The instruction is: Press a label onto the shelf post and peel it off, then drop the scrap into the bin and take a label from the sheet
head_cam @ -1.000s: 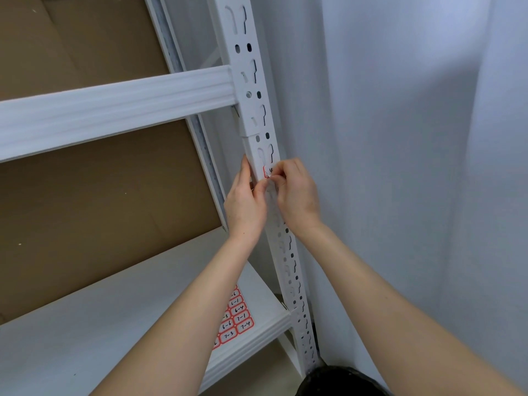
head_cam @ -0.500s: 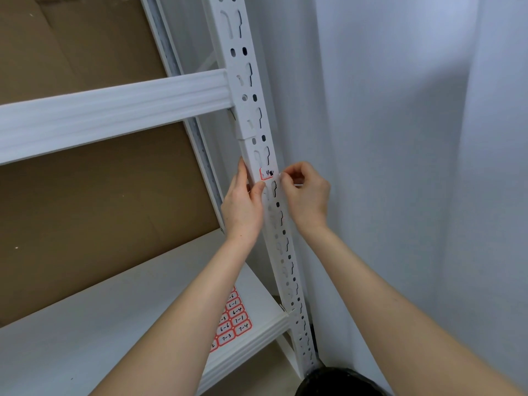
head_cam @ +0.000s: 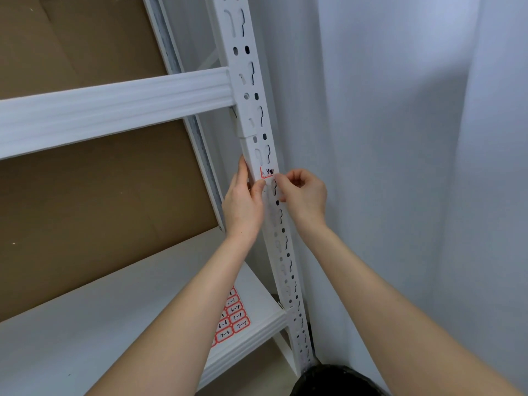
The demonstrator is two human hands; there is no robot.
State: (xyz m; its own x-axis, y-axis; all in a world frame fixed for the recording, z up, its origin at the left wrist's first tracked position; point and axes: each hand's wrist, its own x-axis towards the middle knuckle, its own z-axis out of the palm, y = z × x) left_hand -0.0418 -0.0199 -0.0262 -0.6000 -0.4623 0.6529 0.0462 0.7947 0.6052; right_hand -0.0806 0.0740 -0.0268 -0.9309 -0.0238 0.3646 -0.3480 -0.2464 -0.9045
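Just above both sets of fingertips: red-bordered label [head_cam: 267,172] stuck on white slotted upright [head_cam: 258,132], handwriting illegible. Right hand [head_cam: 304,195] fingers curled narrow, pinching at label's lower right edge; anything held too small to resolve. Left hand [head_cam: 243,204] fingers straight along upright's left face, thumb pressed below label. Farther down, label sheet [head_cam: 233,318] on shelf [head_cam: 114,324], partly hidden behind left forearm.

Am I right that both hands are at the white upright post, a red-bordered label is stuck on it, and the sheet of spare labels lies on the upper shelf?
Not quite. The head view shows the sheet of spare labels on the lower shelf, not the upper one. The rest holds: left hand and right hand at the post, label on it.
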